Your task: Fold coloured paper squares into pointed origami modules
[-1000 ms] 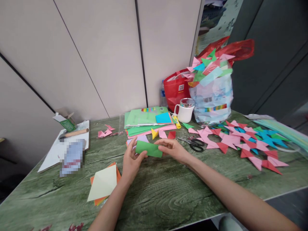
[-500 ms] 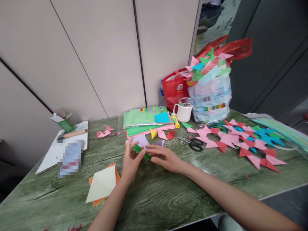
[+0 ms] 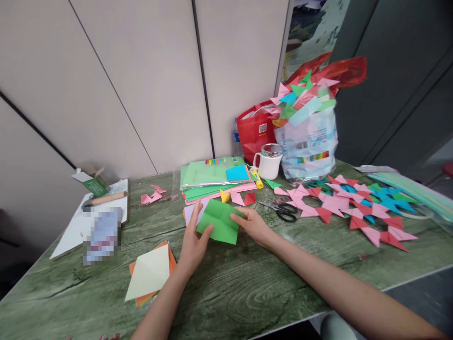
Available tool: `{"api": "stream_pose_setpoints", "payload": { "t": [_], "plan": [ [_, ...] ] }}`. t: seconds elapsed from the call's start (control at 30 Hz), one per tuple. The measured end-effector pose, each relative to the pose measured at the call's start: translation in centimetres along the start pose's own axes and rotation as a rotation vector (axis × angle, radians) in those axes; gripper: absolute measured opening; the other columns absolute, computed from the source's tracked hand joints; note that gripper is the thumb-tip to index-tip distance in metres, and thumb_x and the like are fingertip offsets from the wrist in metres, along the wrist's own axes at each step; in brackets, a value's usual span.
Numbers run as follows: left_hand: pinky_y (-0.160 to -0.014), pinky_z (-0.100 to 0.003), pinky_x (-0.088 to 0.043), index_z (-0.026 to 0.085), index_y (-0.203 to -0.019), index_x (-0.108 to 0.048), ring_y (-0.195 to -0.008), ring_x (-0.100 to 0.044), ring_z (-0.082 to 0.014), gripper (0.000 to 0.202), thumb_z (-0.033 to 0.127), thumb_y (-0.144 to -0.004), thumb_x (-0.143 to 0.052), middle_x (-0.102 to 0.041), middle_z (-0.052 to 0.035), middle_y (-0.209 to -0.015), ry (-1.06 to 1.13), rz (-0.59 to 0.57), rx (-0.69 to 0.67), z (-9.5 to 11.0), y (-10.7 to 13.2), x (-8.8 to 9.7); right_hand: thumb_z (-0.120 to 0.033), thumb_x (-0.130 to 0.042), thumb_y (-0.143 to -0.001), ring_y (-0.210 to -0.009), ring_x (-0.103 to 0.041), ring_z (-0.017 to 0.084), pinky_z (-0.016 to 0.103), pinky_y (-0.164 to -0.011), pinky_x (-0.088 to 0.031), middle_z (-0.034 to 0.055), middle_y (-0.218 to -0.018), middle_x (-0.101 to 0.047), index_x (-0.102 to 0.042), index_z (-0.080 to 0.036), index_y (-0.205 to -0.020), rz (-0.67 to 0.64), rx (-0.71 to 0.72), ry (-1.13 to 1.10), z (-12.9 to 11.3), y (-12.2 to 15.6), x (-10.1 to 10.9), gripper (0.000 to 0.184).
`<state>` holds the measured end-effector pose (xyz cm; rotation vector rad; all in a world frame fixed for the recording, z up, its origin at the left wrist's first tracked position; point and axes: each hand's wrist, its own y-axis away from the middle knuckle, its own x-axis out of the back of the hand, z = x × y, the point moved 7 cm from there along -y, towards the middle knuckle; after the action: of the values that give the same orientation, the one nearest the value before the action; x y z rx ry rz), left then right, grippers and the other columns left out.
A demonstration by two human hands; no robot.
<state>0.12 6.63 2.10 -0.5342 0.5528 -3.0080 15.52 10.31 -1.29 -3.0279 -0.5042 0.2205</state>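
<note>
A square of green paper with crease lines lies unfolded between my hands, held just above the table. My left hand grips its left edge, with the thumb on the near face and the fingers behind. At its right edge, my right hand pinches the paper between thumb and fingers. Part of a lilac sheet shows behind my left fingers. Just beyond the green paper sit a yellow folded piece and pink and red folded pieces.
Black-handled scissors lie right of my hands, beside many joined paper pieces. Behind stand a white mug and a stuffed plastic bag. Cream and orange sheets lie near left; a hammer rests on a white board.
The green paper was a narrow folded strip between my fingers and is now opened into a creased square. My right hand has moved slightly right and up to its right edge.
</note>
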Motion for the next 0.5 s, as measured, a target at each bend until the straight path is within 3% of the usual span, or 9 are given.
{"api": "stream_pose_setpoints", "payload": {
  "t": [0.1, 0.2, 0.27, 0.4, 0.5],
  "plan": [
    [-0.102, -0.04, -0.028, 0.029, -0.122, -0.049, -0.125, -0.034, -0.0232, 0.044, 0.032, -0.079, -0.054, -0.04, -0.0063, -0.136, -0.109, -0.089, -0.052, 0.4, 0.2, -1.0, -0.045, -0.064, -0.067, -0.061, -0.057, 0.014, 0.027, -0.055, -0.046, 0.0001, -0.069, -0.064, -0.065, -0.016, -0.088, 0.07, -0.049, -0.117, 0.5, -0.1, 0.5, 0.036],
    [-0.102, -0.041, -0.029, 0.03, -0.108, -0.061, -0.124, -0.035, -0.0254, 0.043, 0.034, -0.066, -0.069, -0.038, -0.0045, -0.135, -0.164, -0.15, -0.108, 0.9, 0.5, -1.7, -0.046, -0.064, -0.066, -0.065, -0.059, 0.017, 0.028, -0.057, -0.047, 0.0015, -0.075, -0.066, -0.065, -0.017, -0.093, 0.096, -0.017, -0.179, 0.3, -0.2, 0.6, 0.039],
    [-0.1, -0.042, -0.032, 0.032, -0.104, -0.063, -0.121, -0.039, -0.026, 0.046, 0.033, -0.059, -0.074, -0.036, -0.0037, -0.135, -0.176, -0.127, -0.121, 1.1, 0.5, -1.5, -0.046, -0.063, -0.068, -0.074, -0.061, 0.019, 0.03, -0.063, -0.049, 0.0029, -0.083, -0.068, -0.063, -0.018, -0.098, 0.114, 0.018, -0.219, -0.1, -0.3, 0.8, 0.041],
    [-0.091, -0.041, -0.042, 0.033, -0.106, -0.062, -0.108, -0.05, -0.0223, 0.038, 0.029, -0.068, -0.067, -0.035, -0.0032, -0.135, -0.156, -0.025, -0.095, 0.8, 0.4, -0.6, -0.043, -0.061, -0.072, -0.096, -0.058, 0.021, 0.033, -0.078, -0.048, 0.0042, -0.105, -0.064, -0.059, -0.022, -0.108, 0.147, 0.081, -0.282, -0.9, -0.3, 1.1, 0.042],
    [-0.091, -0.04, -0.042, 0.033, -0.108, -0.061, -0.104, -0.052, -0.0216, 0.039, 0.025, -0.07, -0.065, -0.045, -0.0042, -0.125, -0.129, -0.069, -0.104, 0.8, 0.4, -0.9, -0.043, -0.058, -0.075, -0.102, -0.055, 0.021, 0.034, -0.081, -0.048, 0.0041, -0.115, -0.059, -0.055, -0.024, -0.115, 0.096, 0.088, -0.285, -1.0, -0.2, 0.6, 0.044]
  ]
}}
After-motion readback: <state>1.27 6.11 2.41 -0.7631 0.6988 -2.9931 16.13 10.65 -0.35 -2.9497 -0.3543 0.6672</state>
